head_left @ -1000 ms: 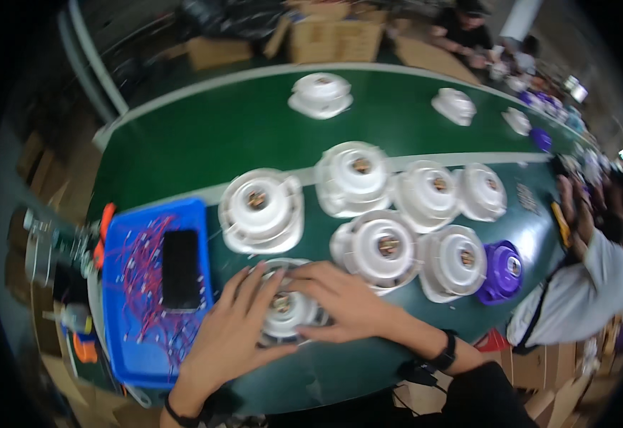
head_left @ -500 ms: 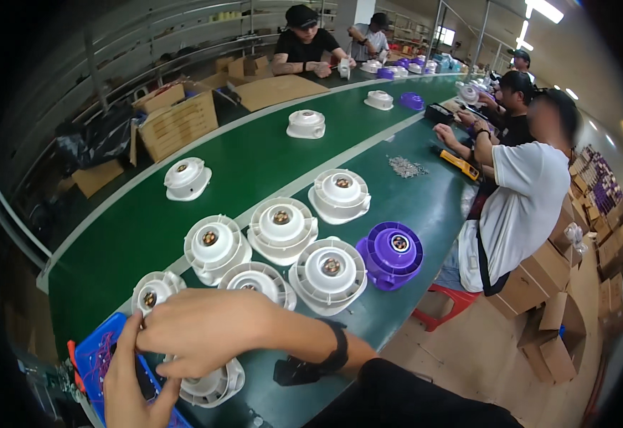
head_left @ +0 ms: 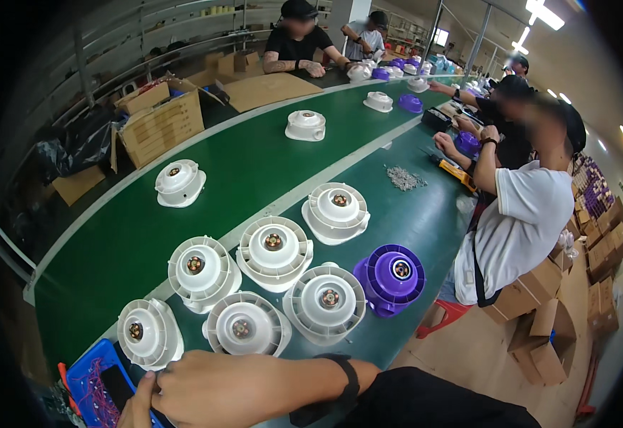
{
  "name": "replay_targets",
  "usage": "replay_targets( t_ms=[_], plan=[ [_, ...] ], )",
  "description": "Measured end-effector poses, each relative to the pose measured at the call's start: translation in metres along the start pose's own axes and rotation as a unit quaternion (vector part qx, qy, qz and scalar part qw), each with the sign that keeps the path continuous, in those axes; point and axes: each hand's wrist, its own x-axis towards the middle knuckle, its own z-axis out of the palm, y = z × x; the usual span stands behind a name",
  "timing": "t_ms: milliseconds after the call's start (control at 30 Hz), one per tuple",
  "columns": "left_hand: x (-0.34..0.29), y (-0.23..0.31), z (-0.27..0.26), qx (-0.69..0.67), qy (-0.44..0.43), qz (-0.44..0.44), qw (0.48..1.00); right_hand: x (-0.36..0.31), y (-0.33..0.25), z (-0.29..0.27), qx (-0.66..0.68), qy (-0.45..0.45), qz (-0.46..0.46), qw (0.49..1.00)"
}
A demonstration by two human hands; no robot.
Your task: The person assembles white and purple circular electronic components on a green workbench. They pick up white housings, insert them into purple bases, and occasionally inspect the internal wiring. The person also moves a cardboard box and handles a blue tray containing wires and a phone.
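Observation:
At the lower edge my right hand point(head_left: 208, 389) reaches in from the right, a black band on its wrist. Its fingers are bent and closed, their tips turned down out of sight. Against them lies my left hand point(head_left: 139, 406), of which only a few fingers show, drawn together. Whatever the two hands grip is hidden beneath them. Just beyond stand white round ribbed fan-like housings, the nearest a white housing point(head_left: 247, 322) and another white housing point(head_left: 147, 332). Left of my hands is a blue tray point(head_left: 87, 364) with thin red wires and a dark flat object point(head_left: 117, 386).
More white housings point(head_left: 274, 242) and a purple housing point(head_left: 391, 278) stand on the green table. Beyond a pale strip, a green belt point(head_left: 233, 171) carries further housings. A screw pile point(head_left: 404, 178) and a yellow tool point(head_left: 455, 171) lie near a seated person point(head_left: 522, 214). Others work farther off.
My hands have dropped toward the lower edge, and the view has shifted, uncovering nearby housings. The housing beneath my hands no longer shows. A co-worker's arm now reaches across the belt.

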Motion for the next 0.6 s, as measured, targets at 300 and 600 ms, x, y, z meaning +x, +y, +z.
replay_targets(
  t_ms=[300, 600],
  plan=[
    [0.0, 0.005, -0.003, -0.02, -0.017, 0.034, 0.999, -0.018, -0.011, -0.003, -0.05, 0.091, -0.041, 0.994],
    [-0.005, -0.009, -0.004, -0.037, -0.018, 0.068, 0.997, -0.021, -0.033, -0.014, -0.071, 0.025, -0.058, 0.995]
  ],
)
